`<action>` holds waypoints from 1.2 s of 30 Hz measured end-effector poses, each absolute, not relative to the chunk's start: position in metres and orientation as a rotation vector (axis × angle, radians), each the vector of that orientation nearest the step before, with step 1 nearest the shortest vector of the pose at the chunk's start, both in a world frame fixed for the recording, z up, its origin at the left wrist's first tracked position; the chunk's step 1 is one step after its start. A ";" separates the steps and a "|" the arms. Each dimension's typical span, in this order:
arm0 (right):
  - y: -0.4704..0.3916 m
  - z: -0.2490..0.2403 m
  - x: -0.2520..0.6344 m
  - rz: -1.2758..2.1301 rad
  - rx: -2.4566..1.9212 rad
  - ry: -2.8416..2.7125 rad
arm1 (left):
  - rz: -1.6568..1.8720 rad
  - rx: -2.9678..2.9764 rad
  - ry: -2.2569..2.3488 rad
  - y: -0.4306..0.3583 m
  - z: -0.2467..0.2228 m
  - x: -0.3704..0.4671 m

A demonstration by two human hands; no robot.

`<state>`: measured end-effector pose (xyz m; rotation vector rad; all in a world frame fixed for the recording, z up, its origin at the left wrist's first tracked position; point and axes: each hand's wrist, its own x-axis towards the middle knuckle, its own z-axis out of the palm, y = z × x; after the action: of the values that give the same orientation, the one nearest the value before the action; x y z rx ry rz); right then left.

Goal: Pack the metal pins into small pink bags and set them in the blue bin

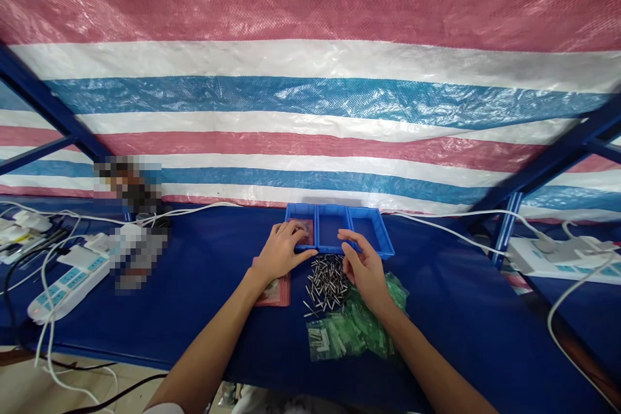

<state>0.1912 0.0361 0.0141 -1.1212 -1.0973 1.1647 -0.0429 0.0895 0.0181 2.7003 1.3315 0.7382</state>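
My left hand reaches over the near rim of the left blue bin, thumb spread away from the fingers. Inside that bin lies a flat reddish packet, close to my fingertips. My right hand hovers by the near edge of the middle blue bin, fingers bent, with a small gap between thumb and index finger and nothing visible there. Between my hands sits a pile of small dark-and-silver metal pins. Green-tinted plastic bags lie below my right hand. A stack of reddish packets is partly under my left wrist.
A third blue bin adjoins on the right. White power strips stand on the left and right, with white cables along the back. Blue frame posts and a striped tarp bound the blue table.
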 end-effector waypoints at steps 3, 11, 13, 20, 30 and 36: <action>0.036 0.013 0.191 1.204 -1.136 -1.093 | 0.753 2.702 1.316 0.090 0.017 -0.043; 0.036 0.011 0.192 1.308 -1.217 -1.224 | 0.720 2.688 1.314 0.092 0.013 -0.043; 0.037 0.009 0.192 1.292 -1.234 -1.277 | 0.723 2.687 1.306 0.092 0.013 -0.044; 0.036 0.009 0.191 1.193 -1.228 -1.516 | 0.695 2.702 1.252 0.093 0.015 -0.045; 0.037 0.005 0.193 1.187 -1.183 -1.562 | 0.727 2.701 1.251 0.091 0.017 -0.044; 0.037 0.005 0.193 1.174 -1.188 -1.583 | 0.784 2.706 1.264 0.089 0.017 -0.042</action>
<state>0.1933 0.0366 0.0046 -1.1878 -1.5832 1.1739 -0.0418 0.0895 0.0170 2.7060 1.2643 0.7837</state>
